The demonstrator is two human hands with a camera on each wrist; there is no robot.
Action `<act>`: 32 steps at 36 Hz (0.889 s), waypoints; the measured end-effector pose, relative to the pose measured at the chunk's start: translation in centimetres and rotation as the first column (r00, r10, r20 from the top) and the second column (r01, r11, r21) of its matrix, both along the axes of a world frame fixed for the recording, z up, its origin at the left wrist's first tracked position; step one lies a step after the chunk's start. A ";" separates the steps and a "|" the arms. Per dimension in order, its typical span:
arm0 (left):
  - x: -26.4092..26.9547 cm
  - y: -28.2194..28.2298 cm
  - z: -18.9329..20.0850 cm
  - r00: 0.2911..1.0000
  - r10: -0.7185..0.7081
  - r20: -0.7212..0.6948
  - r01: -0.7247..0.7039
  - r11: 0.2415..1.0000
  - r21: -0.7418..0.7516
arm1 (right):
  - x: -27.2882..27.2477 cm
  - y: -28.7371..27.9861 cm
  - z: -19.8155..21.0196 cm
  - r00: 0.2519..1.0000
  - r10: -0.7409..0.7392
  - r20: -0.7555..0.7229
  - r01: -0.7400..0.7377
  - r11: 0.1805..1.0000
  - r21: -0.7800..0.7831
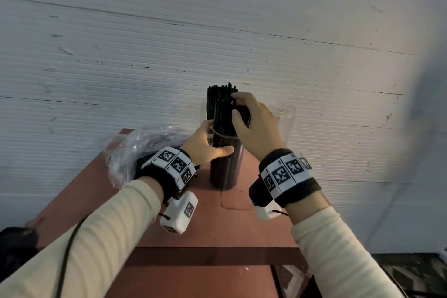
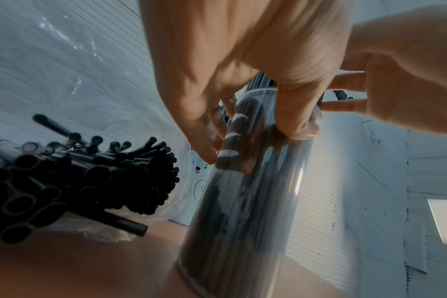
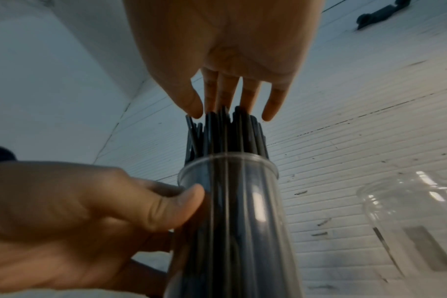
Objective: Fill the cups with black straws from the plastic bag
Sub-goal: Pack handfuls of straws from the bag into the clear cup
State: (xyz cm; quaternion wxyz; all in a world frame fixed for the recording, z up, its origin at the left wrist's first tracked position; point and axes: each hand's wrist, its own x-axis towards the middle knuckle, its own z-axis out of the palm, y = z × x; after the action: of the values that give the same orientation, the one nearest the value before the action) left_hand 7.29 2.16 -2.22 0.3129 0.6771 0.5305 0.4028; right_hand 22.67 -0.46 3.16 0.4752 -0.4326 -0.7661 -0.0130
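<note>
1. Left hand (image 1: 205,144) grips the clear cup (image 1: 225,164) standing on the red table (image 1: 193,225).
2. Right hand (image 1: 254,126), fingers straight, presses the black straws (image 1: 221,113) inside.
3. Plastic bag (image 1: 135,150) lies left.

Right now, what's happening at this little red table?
A person is filling a tall clear plastic cup with black straws. The left hand grips the cup just below its rim; the right hand rests its fingers on the straw tops. More straws lie in a crumpled clear plastic bag; an empty clear cup stands nearby.
</note>
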 end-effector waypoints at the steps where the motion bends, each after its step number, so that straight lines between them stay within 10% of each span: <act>1: 0.0 0.0 0.0 1.000 -0.001 0.003 0.001 1.000 0.000 | 0.1 0.1 -0.2 1.000 -0.012 0.008 0.012 1.000 0.002; 17: 0.4 -0.2 0.0 0.999 -0.001 0.051 0.000 1.000 0.032 | -0.1 0.2 -1.2 0.977 -0.039 0.210 0.040 0.999 -0.001; 32: 0.1 -0.3 0.4 0.999 -0.021 0.029 0.021 1.000 0.018 | 1.2 -0.3 -0.8 0.999 -0.022 0.040 0.027 0.993 -0.112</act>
State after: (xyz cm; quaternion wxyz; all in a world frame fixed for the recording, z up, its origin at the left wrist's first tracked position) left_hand 7.37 1.81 -1.80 0.3188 0.6794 0.5152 0.4140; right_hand 23.88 -0.80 2.34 0.4350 -0.4677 -0.7692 0.0160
